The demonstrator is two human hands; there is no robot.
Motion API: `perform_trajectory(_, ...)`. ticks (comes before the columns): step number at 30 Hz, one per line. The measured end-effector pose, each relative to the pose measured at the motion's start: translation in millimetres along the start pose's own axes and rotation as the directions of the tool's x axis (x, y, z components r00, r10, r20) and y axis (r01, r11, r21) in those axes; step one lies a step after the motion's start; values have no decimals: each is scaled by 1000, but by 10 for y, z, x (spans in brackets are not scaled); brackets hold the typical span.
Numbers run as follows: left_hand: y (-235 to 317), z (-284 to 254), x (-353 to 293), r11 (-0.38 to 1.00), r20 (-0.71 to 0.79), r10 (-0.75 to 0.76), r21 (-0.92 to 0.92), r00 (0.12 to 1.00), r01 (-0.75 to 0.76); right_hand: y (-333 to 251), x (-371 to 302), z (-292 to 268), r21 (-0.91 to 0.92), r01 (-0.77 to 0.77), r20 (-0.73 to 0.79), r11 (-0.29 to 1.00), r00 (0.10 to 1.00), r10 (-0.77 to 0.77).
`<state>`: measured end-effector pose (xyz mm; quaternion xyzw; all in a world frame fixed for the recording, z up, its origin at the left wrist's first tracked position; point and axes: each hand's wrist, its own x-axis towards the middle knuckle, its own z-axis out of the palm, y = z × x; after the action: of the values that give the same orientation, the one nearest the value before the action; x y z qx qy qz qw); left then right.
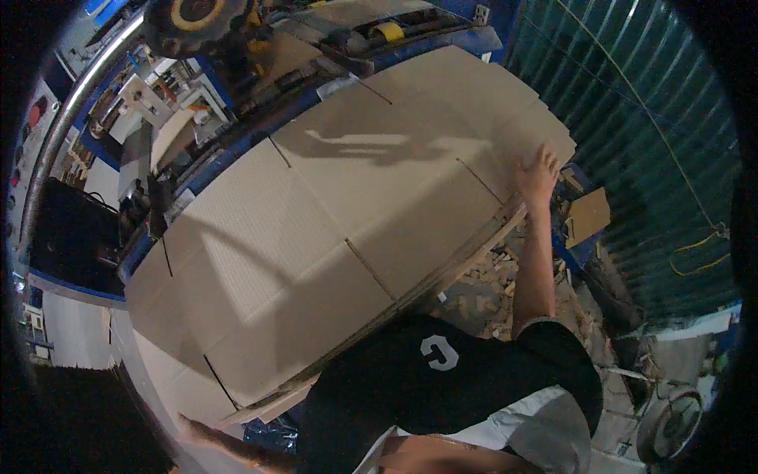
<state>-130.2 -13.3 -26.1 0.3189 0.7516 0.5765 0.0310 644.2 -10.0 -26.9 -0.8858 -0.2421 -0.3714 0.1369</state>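
A large stack of flat brown cardboard blanks [316, 189], slotted and creased, lies in front of me, running from lower left to upper right. My right hand [539, 175] rests on the right end of the top sheet near its edge, palm down with the fingers spread. Down at the near left corner, my left hand [197, 430] is beside the edge of the cardboard. Its fingers are dim and partly hidden, so I cannot make out their grip.
Along the far side runs a blue-framed machine [304, 103] with a dark wheel [197, 24] above it. Cardboard scraps [489, 288] litter the floor at right. A green corrugated wall [632, 118] stands on the right, and a round fan-like object [669, 424] at lower right.
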Motion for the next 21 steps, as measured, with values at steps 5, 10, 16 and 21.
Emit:
perform_trajectory(5,101,-6,-231,976,-90,-216,14,972,218,368,63,322,97,-80,426,992,904,31)
perform_trajectory(10,548,-114,-223,979,-230,-16,195,973,63,313,85,453,578,-196,172,792,978,116)
perform_trajectory(16,640,-237,36,674,-118,-310,-727,943,131,514,551,587,941,-258,319,-221,894,315)
perform_trajectory(21,577,-200,-58,759,46,-125,-639,991,126,476,723,-341,789,-430,472,-439,881,-16)
